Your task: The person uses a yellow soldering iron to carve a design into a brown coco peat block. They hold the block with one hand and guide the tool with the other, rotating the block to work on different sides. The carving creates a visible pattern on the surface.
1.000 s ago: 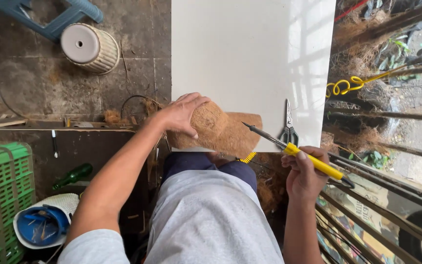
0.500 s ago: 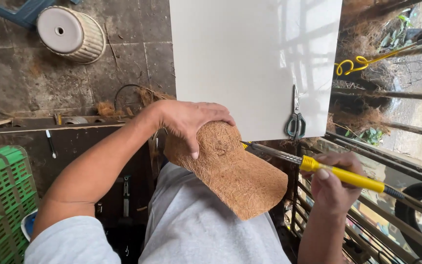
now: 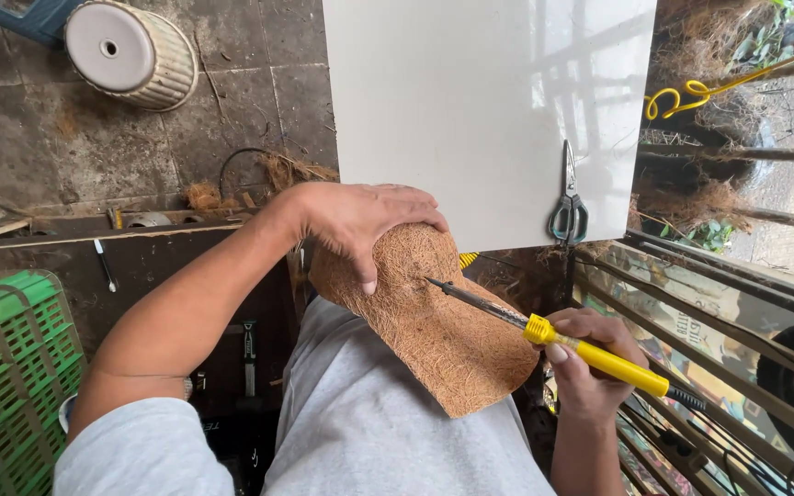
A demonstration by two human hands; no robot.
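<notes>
Left hand point(image 3: 360, 220): fingers spread and curled over the top edge of a coir fibre sheet point(image 3: 434, 321), pressing it down against the lap. The sheet is brown, matted and roughly oval; it lies across the thigh on grey trousers point(image 3: 369, 422), upper end under the palm, lower end hanging free toward the knee.

Right hand point(image 3: 590, 367): closed in a fist-like grip around the yellow handle of a soldering iron point(image 3: 553, 335). The dark metal shaft points up and left, and its tip touches the sheet's surface just below the left hand's index finger. A cord runs off the handle's rear toward the lower right.

Progress, as far as it shows: the sheet looks whole, with no clear holes, burn marks or cut lines on the visible face. The tip sits at what may be a first contact point, so the work appears to be at an early stage, with most of the surface untouched. Fine marks could be hidden in the fibre.

Around: a white board point(image 3: 489, 101) serves as a desk; scissors point(image 3: 568, 207) lie near its front right corner. Green plastic crate point(image 3: 2, 367) on the floor at left, upturned white pot point(image 3: 130, 50) beyond it, metal railing point(image 3: 719, 303) on the right.
</notes>
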